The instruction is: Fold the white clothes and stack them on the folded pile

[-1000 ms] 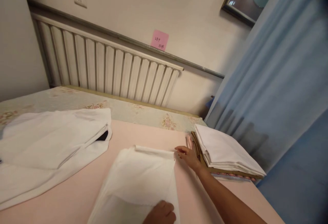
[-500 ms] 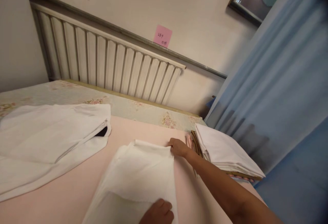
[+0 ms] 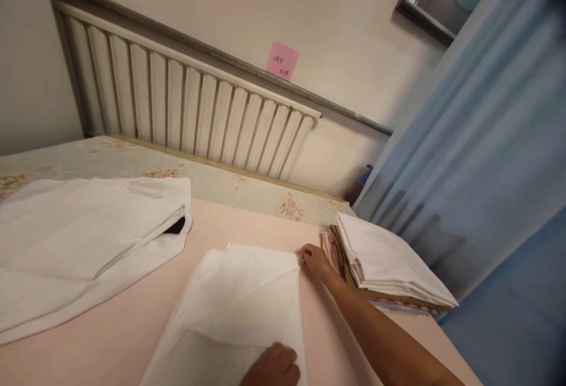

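Note:
A folded white cloth [image 3: 247,292] lies in front of me on a pale pink sheet [image 3: 110,327]. My right hand [image 3: 315,258] is at the cloth's far right corner, fingers closed in a pinch on it. A crease runs across the fabric to that corner. Nearer to me, my left hand [image 3: 275,365] rests on the right side of the same cloth, its fingers curled closed against the fabric; the rest of it is cut off by the bottom edge. To the left lies a larger white cloth [image 3: 88,227] with a dark opening at its right end.
Right of my right arm sits a stack of folded linens [image 3: 393,256], white above brown and patterned layers. A floral bed cover [image 3: 260,188] borders the pink sheet. Behind stands a radiator [image 3: 190,103] under a pink note [image 3: 282,60]. A blue curtain [image 3: 477,150] hangs at right.
My right hand has shifted slightly right and down. The cloth's raised far edge has come down flatter, with a crease toward its corner. My left hand stays in place.

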The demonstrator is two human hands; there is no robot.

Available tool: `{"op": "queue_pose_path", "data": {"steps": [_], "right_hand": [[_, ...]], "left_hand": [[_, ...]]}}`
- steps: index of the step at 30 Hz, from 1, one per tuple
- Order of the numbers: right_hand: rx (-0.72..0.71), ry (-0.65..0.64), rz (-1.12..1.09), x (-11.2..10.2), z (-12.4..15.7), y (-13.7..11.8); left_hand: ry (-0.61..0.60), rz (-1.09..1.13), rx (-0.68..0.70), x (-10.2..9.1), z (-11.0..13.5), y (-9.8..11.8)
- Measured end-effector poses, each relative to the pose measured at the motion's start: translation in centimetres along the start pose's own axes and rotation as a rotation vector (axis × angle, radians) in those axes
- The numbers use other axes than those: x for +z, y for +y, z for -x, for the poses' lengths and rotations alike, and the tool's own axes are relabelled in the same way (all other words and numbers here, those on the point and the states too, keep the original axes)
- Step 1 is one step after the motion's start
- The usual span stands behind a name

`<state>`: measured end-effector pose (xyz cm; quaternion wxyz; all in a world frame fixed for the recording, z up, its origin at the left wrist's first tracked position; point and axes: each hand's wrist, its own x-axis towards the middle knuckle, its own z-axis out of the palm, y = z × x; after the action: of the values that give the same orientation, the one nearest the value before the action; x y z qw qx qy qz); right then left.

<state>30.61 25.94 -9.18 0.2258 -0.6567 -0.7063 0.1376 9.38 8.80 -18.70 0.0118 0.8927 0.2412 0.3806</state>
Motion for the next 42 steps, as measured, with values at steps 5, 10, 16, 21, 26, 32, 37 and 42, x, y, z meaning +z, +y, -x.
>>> {"op": "queue_pose_path", "data": {"steps": [5,10,16,21,26,32,37,42], "right_hand": [[-0.097,-0.047,-0.132,0.2,3.0,0.1],[-0.163,-0.095,-0.133,-0.4,3.5,-0.6],[-0.169,-0.082,-0.035,0.0,2.3,-1.4],[-0.158,0.035,0.065,1.3,3.8,-2.8],[-0.379,0.215,0.271,1.9,6.7,-4.7],[-0.786,0.118,0.238,2.9,7.9,-7.7],[-0.708,-0.03,0.082,3.9,5.1,-10.9],[-0.453,0.258,-0.013,3.9,2.5,-12.9]], "left_hand": [[0.008,0.003,0.006,-0.2,-0.2,0.1],[0.034,0.003,0.011,0.0,-0.3,0.0],[0.034,0.009,-0.001,-0.2,-0.4,0.2],[0.003,-0.028,0.008,-0.2,-0.3,0.2],[-0.005,-0.035,-0.012,-0.3,-0.3,0.4],[-0.057,-0.036,-0.017,-0.7,-0.4,0.6],[-0.121,-0.023,-0.034,-1.7,-0.8,0.9],[-0.178,0.007,-0.071,-2.4,-0.9,1.3]]}}
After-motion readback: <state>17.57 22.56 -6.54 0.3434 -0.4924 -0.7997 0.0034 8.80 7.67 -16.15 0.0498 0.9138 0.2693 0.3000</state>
